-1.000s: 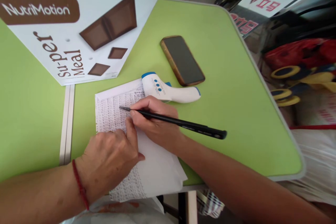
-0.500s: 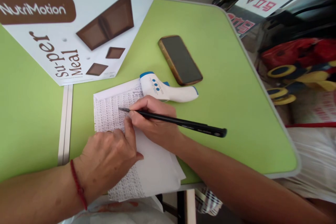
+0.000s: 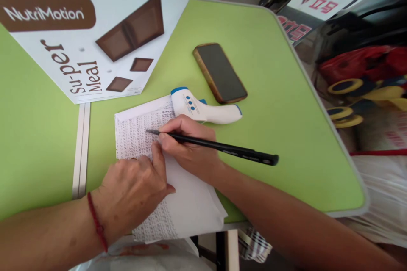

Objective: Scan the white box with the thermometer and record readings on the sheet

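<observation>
Right grip (image 3: pixel 197 156) is pinching pen (image 3: pixel 235 150), probably writing at eleven o'clock on paper (image 3: pixel 193 209); left grip (image 3: pixel 135 186) unclear; next stroke needing steadiness.

Black pen (image 3: pixel 235 150), white paper (image 3: pixel 193 207), green table (image 3: pixel 280 135)

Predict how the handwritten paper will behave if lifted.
The paper is probably light and floppy, given its thin edges. It may crease under the left hand resting on it, and could drag the white thermometer that seems to overlap its far corner.
</observation>
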The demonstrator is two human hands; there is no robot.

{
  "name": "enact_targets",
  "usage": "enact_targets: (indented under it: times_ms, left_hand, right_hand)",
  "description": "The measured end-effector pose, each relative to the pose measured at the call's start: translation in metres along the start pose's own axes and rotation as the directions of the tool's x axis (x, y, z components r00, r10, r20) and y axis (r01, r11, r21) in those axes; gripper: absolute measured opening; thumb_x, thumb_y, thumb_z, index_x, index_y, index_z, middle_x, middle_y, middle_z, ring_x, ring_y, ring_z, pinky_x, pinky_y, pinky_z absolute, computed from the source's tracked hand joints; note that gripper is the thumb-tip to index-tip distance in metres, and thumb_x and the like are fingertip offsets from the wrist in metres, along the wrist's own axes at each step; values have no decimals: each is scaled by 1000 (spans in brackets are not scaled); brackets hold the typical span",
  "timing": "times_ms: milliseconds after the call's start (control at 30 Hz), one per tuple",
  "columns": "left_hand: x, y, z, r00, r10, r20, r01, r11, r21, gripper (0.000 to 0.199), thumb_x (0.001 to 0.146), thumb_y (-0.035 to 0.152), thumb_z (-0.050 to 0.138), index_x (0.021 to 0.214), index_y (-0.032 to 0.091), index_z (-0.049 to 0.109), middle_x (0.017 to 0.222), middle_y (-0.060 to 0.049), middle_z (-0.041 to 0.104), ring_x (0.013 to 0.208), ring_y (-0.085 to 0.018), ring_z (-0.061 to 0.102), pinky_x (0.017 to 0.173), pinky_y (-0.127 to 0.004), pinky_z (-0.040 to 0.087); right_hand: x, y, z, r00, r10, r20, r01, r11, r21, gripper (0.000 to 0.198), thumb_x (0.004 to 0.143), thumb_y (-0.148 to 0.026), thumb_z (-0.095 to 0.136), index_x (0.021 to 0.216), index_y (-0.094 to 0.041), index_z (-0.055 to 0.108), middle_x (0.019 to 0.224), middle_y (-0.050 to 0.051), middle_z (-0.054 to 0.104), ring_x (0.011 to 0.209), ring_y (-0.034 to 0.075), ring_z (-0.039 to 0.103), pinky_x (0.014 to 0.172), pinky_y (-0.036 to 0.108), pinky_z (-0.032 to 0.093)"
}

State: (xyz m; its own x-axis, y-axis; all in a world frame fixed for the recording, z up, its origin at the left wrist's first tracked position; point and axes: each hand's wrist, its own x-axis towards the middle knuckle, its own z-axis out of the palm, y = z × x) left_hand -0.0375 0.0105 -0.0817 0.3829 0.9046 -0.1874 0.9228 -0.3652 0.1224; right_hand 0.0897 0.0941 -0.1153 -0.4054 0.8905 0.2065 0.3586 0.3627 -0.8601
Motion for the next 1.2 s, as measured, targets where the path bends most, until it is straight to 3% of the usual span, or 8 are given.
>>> enact_targets:
  times_ms: [433, 767, 967, 1200]
  left_hand:
    - [0, 0, 1, 1000, -2, -9, 2, 1000, 10, 68, 79, 50, 68, 121, -2, 55, 65, -8, 62, 48, -24, 61, 37, -33, 50]
    - [2, 0, -1, 1000, 1, 19, -1, 1000, -2, 60, 82, 49, 65, 115, 0, 59, 66, -8, 61, 51, -24, 62, 40, -34, 52]
    - [1, -1, -1, 1000, 18, 5, -18, 999, 29, 76, 82, 50, 65, 133, -2, 45, 66, -8, 62, 51, -24, 62, 41, -33, 52]
    - [1, -1, 0, 1000, 6, 22, -6, 1000, 11, 75, 82, 50, 64, 133, -2, 46, 67, -8, 62, 51, -25, 62, 41, -34, 52]
  right_hand:
    - [0, 1, 1, 999, 1, -34, -1, 1000, 12, 8, 71, -14, 56, 66, -20, 56, 54, -5, 57, 49, 8, 49, 46, 21, 43]
    - [0, -3, 1, 1000, -1, -24, 1, 1000, 14, 8, 69, -12, 55, 64, -18, 54, 53, -6, 53, 47, 6, 46, 45, 18, 41]
    - [0, 1, 1, 997, -26, -68, 27, 999, 18, 9, 71, -13, 56, 64, -19, 54, 54, -6, 54, 48, 7, 48, 46, 19, 43]
    - [0, 2, 1, 998, -20, -60, 20, 1000, 3, 8, 70, -13, 56, 65, -19, 54, 53, -6, 54, 48, 7, 48, 45, 19, 42]
